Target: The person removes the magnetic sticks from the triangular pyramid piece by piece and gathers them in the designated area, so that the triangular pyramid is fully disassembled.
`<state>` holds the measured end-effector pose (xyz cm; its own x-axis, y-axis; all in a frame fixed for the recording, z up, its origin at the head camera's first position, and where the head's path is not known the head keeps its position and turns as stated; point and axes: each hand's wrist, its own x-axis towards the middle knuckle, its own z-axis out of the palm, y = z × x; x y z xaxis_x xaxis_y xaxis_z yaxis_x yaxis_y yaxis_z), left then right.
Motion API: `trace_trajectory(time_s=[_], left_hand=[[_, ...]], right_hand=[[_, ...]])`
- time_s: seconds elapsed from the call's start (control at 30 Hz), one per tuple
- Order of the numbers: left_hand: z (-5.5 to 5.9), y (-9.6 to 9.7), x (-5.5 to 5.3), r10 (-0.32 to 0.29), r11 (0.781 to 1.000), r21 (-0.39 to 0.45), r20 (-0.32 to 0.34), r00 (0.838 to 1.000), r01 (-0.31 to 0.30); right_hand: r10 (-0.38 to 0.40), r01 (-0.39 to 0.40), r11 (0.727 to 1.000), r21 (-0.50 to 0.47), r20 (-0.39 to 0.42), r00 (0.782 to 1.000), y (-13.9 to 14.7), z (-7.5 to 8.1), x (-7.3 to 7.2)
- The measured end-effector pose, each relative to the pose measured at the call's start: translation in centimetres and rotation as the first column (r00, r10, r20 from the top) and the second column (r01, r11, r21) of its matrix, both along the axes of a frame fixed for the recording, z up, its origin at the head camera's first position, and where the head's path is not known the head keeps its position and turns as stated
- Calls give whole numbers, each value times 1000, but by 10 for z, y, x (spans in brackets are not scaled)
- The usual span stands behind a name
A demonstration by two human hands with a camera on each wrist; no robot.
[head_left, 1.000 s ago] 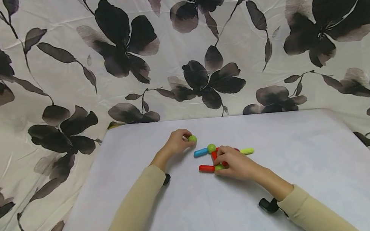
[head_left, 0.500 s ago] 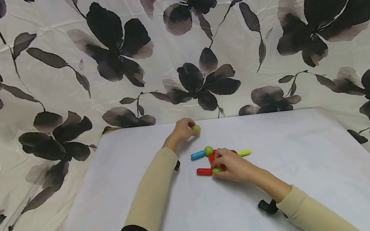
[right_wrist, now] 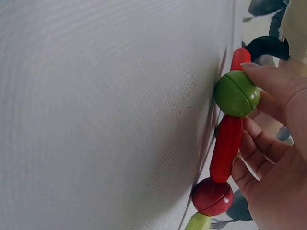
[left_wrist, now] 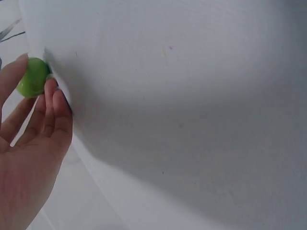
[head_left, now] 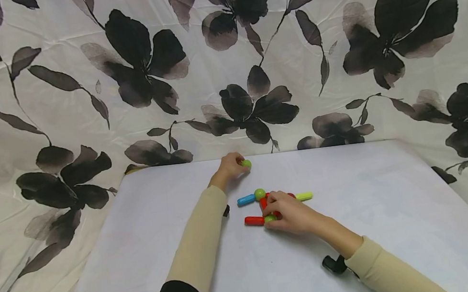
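Near the back of the white table, my left hand (head_left: 230,166) pinches a green ball (left_wrist: 33,79) between thumb and fingers. Closer in, my right hand (head_left: 292,212) rests over a joined figure of coloured sticks and balls. In the right wrist view its thumb and fingers hold the figure at a green ball (right_wrist: 237,93), with a red stick (right_wrist: 226,148) and a dark red ball (right_wrist: 212,196) joined on. A blue stick (head_left: 246,200) with another green ball (head_left: 259,194) and a yellow-green stick (head_left: 304,196) stick out past the hand, which hides the figure's middle.
The white table (head_left: 172,211) ends at a back edge just behind the left hand. Behind it hangs a white cloth (head_left: 200,77) printed with dark flowers. A black wrist camera (head_left: 334,265) sits under the right sleeve.
My left hand has carried the green ball farther back, toward the table's far edge, and is nearly still since half a second ago. The right hand stays at the figure; the head view has shifted slightly.
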<state>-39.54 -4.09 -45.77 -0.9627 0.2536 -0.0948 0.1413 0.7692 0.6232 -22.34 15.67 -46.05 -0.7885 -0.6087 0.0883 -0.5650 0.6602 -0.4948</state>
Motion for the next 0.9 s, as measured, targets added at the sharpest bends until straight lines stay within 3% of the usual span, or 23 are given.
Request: trace_trajectory(time_s=[0.3, 0.43, 0.53, 0.63, 0.7, 0.8, 0.9], left_hand=[[2, -23, 14, -17, 1000, -9, 46, 999, 17], [6, -39, 26, -73, 996, -57, 30, 997, 75], [10, -53, 37, -152, 985, -86, -16, 988, 150], [18, -63, 53, -244, 968, -78, -73, 967, 239], [23, -68, 67, -311, 950, -67, -108, 944, 306], [29, -70, 91, -417, 909, -44, -131, 899, 415], [31, -69, 115, -507, 861, -23, -104, 856, 507]], right_hand=[[1, -1, 1000, 2, 11, 1000, -4, -2, 0], [-2, 2, 1000, -2, 18, 1000, -5, -3, -1], [-1, 1, 1000, -3, 19, 1000, -5, -3, -1], [0, 0, 1000, 0, 14, 1000, -4, -3, -1], [1, -1, 1000, 4, 4, 1000, -3, -2, 0], [9, -9, 1000, 2, -11, 1000, -3, -1, 1], [11, -12, 1000, -7, -24, 1000, -2, -1, 1]])
